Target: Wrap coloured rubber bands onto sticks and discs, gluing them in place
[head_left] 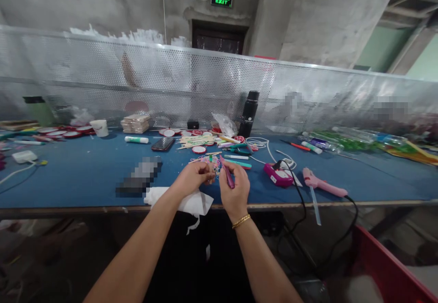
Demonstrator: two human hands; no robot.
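Note:
My right hand point(236, 186) is closed around a slim purple-pink tool point(228, 177), tilted with its upper end pointing away from me; its exact kind is unclear. Beside it, my left hand point(196, 177) has its thumb and fingers pinched together, and whatever they hold is too small to make out. Just beyond both hands lies a pile of small multicoloured bits point(216, 162), partly hidden by the fingers. Under my left forearm, a white cloth or paper point(201, 203) hangs over the table's front edge.
A phone point(163, 144), wooden sticks point(195, 141) and a black bottle point(249, 113) stand or lie farther back. On the right are a magenta device point(278, 175) and a pink glue gun point(323, 184) with trailing cables. A perforated metal screen point(212, 79) closes off the blue table's rear.

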